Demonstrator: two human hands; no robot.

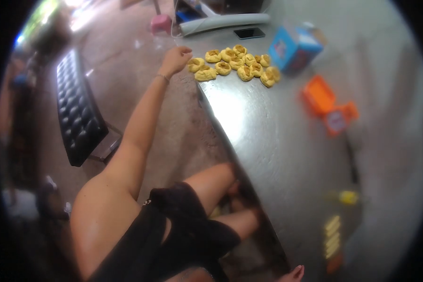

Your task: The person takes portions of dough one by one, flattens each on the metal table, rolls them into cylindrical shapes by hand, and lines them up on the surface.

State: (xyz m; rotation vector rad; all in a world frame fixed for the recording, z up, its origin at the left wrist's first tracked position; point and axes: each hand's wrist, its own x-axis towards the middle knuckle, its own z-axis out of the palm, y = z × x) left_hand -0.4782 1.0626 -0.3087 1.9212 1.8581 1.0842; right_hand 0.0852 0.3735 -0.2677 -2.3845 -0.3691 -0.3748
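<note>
My left hand (177, 58) reaches out to the table's far left edge. Its fingers look loosely bent and a little apart, with nothing visible between them. Right beside the fingertips lies a yellow dough piece (195, 65), perhaps touched by them. It belongs to a group of several yellow dough pieces (237, 62) with brownish hollows on top. At the bottom edge, only the fingertips of my right hand (293, 274) show, over the table's near side; whether they hold anything is cut off from view.
On the grey table (268, 136) are a black phone (249, 33), a blue box (293, 49), an open orange case (320, 94), a small yellow object (348, 197) and a row of pale yellow strips (332, 237). A black tufted bench (77, 108) and a pink stool (161, 24) stand to the left.
</note>
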